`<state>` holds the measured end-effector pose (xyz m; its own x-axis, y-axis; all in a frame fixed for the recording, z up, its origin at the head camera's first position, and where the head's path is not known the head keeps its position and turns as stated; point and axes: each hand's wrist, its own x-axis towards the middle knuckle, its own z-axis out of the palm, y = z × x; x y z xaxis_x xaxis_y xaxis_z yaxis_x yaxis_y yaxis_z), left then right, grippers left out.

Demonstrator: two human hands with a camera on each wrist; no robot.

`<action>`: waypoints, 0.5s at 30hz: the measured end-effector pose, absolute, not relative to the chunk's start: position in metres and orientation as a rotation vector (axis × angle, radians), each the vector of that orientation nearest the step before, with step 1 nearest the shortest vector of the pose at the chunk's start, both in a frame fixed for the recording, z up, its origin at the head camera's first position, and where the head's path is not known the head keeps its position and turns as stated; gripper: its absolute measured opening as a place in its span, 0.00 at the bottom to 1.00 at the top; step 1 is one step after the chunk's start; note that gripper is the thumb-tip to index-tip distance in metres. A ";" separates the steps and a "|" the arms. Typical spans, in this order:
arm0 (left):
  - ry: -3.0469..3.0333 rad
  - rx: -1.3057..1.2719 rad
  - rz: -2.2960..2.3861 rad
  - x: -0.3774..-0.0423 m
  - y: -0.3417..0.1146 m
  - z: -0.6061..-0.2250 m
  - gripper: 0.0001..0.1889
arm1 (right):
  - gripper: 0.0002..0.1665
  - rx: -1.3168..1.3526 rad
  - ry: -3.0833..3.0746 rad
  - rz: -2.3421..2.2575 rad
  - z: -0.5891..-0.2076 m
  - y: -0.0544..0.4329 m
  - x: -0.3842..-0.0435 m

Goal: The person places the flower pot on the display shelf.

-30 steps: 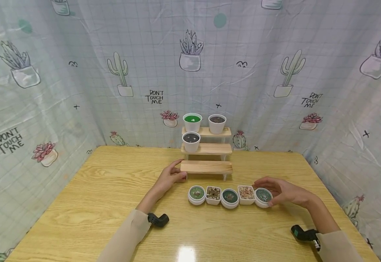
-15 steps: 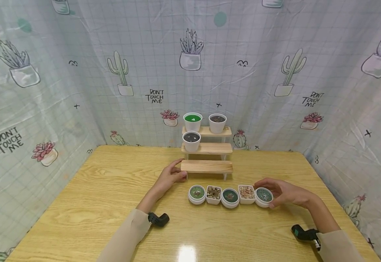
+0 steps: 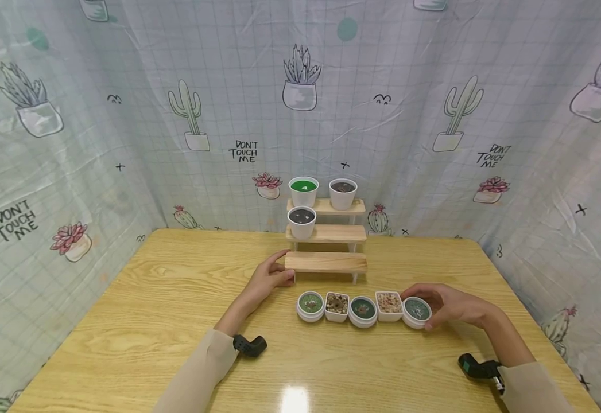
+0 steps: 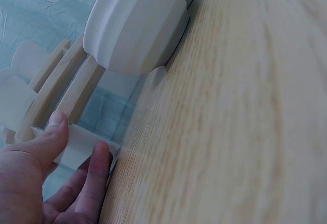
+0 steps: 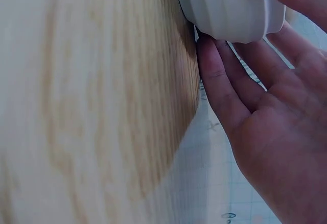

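Observation:
In the head view my left hand (image 3: 268, 280) grips the left end of the lowest shelf of a three-tier wooden stand (image 3: 326, 262). The left wrist view has its thumb (image 4: 57, 127) on the plank and its fingers (image 4: 97, 175) by the pale leg. My right hand (image 3: 452, 306) holds a small round white pot (image 3: 417, 310) with a dark green top, thumb in front and fingers behind. In the right wrist view this pot (image 5: 232, 9) has ribbed sides and stands low by the wood, fingertips at its base. It ends a row of small pots before the stand.
Beside it in the row are a square pot of pinkish pebbles (image 3: 389, 306), a dark green round pot (image 3: 363, 312), a square pot of mixed stones (image 3: 337, 307) and a lighter green round pot (image 3: 310, 306). Taller white pots (image 3: 302, 195) stand on the upper shelves. A printed curtain (image 3: 228, 103) hangs behind.
My right hand and its round pot have come very slightly toward me. The left hand keeps its hold on the stand, and the other pots stay in place.

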<state>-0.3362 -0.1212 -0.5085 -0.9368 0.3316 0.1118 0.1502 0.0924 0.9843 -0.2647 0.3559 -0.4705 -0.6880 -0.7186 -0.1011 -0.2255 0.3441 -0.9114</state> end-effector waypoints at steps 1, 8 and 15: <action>2.217 0.495 1.965 -0.336 -0.121 -0.508 0.36 | 0.42 -0.822 2.116 -1.320 -0.470 0.356 -0.265; 2.224 0.486 1.954 -0.335 -0.122 -0.507 0.36 | 0.41 -0.811 2.132 -1.308 -0.469 0.355 -0.263; 2.208 0.478 1.963 -0.335 -0.121 -0.507 0.36 | 0.42 -0.792 2.139 -1.305 -0.470 0.356 -0.263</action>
<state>-0.3350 -0.1211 -0.5066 -0.9382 0.3316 0.0989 0.1370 0.0937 0.9861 -0.2632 0.3562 -0.4698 -0.7013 -0.7027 -0.1198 -0.2149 0.3687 -0.9044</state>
